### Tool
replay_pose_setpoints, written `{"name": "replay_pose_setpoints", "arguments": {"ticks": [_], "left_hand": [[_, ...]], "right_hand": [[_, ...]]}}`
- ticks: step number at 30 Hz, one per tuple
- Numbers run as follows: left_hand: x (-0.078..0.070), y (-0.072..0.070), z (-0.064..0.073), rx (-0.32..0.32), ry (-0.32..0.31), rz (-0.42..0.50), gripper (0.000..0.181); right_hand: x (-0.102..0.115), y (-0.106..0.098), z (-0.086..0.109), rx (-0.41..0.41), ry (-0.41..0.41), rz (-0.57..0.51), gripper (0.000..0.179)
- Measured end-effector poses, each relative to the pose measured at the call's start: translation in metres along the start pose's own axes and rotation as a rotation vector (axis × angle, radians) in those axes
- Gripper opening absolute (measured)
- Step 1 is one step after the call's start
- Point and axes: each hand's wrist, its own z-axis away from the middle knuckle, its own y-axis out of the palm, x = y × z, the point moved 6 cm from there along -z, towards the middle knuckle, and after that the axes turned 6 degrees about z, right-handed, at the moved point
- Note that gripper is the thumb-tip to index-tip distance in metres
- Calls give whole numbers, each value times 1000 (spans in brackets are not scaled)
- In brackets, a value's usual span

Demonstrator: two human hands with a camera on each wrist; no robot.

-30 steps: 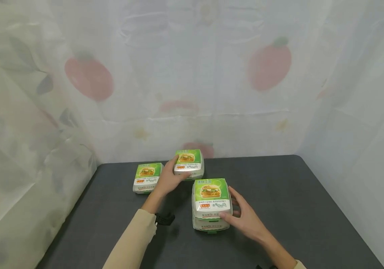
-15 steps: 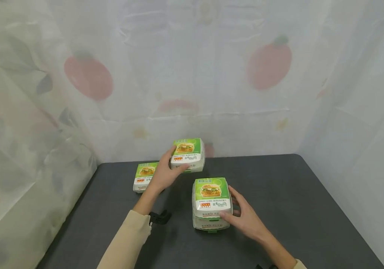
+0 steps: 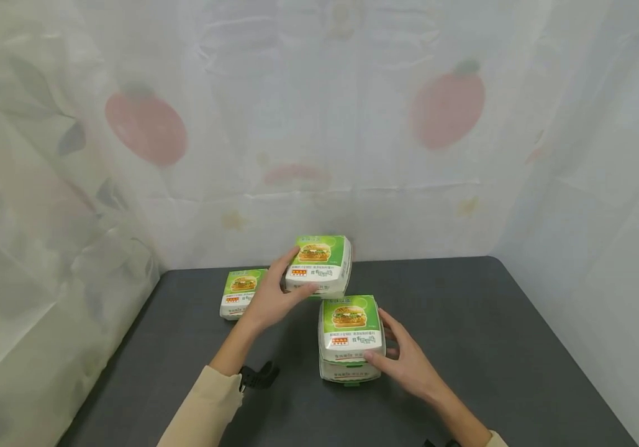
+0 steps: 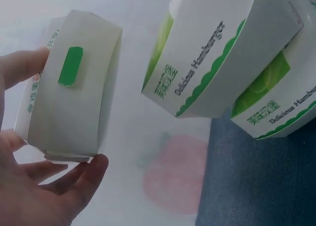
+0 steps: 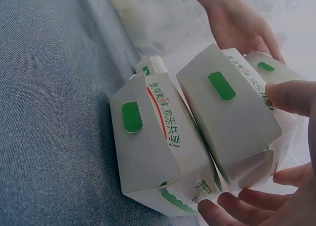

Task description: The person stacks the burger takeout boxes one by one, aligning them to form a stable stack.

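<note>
Up off the table, my left hand (image 3: 270, 299) grips a green and white hamburger box (image 3: 319, 261), with the thumb at its front and the fingers round its left side. The left wrist view shows the same hamburger box (image 4: 69, 97) with its green tab. Close in front of it, two similar boxes are stacked, an upper hamburger box (image 3: 351, 329) over a lower hamburger box (image 3: 349, 373). At the stack's right side, my right hand (image 3: 408, 363) holds the upper box, thumb on the front corner; in the right wrist view its fingertips (image 5: 212, 212) lie along the side.
Another hamburger box (image 3: 236, 292) lies at the back left of the dark table (image 3: 464, 310), partly behind my left hand. A pale sheet with strawberry prints (image 3: 448, 112) hangs behind the table, and sheets hang on both sides.
My left hand has lifted its hamburger box off the table at the back, then brought it slightly right and nearer the stack. My right hand and the stack have stayed in place.
</note>
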Motion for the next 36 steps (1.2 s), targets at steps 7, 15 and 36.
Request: {"name": "replay_pose_setpoints", "arguments": {"ticks": [7,15,36], "left_hand": [[-3,11,12,62,11,32,87],[-2,23,24,81,31,-19,85],[-10,41,35,106,71,4,84]], "right_hand": [[-1,0,-1,-2,-8,7,91],[-1,-2,-1,-10,-10,12,90],[51,-24,0,-118,-147,197,85]]}}
